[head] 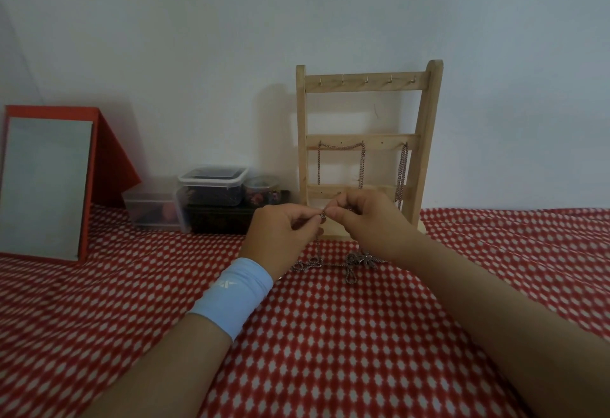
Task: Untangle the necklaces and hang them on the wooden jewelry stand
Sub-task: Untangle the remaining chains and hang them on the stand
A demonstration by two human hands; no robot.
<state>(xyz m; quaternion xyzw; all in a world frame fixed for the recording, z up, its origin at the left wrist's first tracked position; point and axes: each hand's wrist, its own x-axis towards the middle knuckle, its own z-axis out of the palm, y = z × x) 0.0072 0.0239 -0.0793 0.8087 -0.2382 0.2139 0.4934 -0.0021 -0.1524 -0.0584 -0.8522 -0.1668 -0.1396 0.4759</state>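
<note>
A wooden jewelry stand (pixel 366 82) leans against the wall at the back of the red patterned cloth. Two chains hang from its middle bar: one draped between two hooks (pixel 342 147), another at the right (pixel 402 173). In front of the stand, my left hand (pixel 284 236) and my right hand (pixel 369 223) meet and pinch the clasp end of a silver necklace (pixel 323 216). The necklace's remaining length, with flower-shaped links (pixel 358 261), trails down onto the cloth below my hands.
A mirror in a red frame (pixel 46 183) stands at the left. Clear plastic boxes (pixel 211 186) and a dark box (pixel 218 219) sit beside the stand's left side. A light blue wristband (pixel 231 298) covers my left wrist. The red cloth (pixel 330 351) spreads toward me.
</note>
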